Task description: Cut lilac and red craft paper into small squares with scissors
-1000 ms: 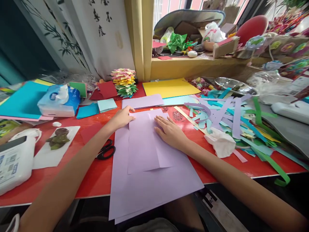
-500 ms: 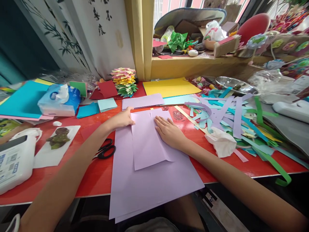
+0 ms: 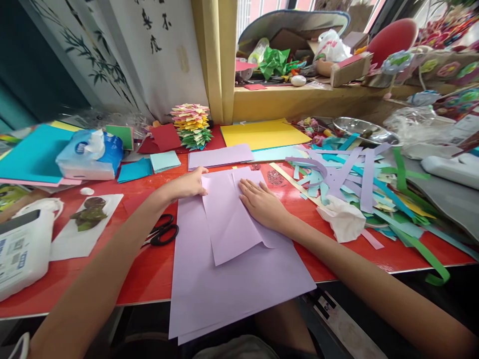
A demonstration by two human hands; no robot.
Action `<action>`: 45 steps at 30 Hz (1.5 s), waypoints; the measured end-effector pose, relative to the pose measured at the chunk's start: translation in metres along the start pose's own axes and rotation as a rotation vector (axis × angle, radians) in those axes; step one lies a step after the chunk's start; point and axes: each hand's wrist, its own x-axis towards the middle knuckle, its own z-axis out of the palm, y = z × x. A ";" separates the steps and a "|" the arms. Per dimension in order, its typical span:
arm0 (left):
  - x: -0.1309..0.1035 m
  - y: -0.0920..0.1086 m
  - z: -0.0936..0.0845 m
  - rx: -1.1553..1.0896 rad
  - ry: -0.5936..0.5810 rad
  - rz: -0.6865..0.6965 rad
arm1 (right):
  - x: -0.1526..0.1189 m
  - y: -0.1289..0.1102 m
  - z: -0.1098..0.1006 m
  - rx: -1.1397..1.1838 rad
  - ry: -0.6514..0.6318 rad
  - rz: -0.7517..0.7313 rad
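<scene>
- While the right hand (image 3: 262, 203) lies open and flat on the folded lilac sheet (image 3: 231, 227), the left hand (image 3: 188, 184) half-curls at its left edge, grip unclear.
- It rests on larger lilac sheets (image 3: 239, 294), scissors (image 3: 163, 233) just beside them.

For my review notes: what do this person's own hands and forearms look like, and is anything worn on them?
The left hand and right hand are ungloved, with no ring, watch or bracelet visible. No sleeve shows on either forearm. A thin white loop shows beside the left arm at the picture's lower corner; whether it is worn is unclear.
</scene>
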 end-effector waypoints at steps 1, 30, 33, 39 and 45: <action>0.001 0.000 0.000 -0.001 0.000 -0.001 | 0.000 0.000 0.000 0.007 -0.003 0.003; -0.005 0.007 0.001 -0.120 -0.035 -0.019 | -0.005 0.001 -0.001 -0.008 -0.011 0.016; -0.006 0.005 0.001 -0.143 -0.026 -0.015 | -0.004 0.001 0.000 -0.018 -0.004 0.009; -0.007 0.004 0.002 -0.169 0.010 -0.011 | -0.007 0.000 -0.004 0.032 0.030 0.015; -0.010 0.001 0.009 -0.084 0.168 -0.115 | -0.014 -0.006 -0.007 0.037 0.012 -0.057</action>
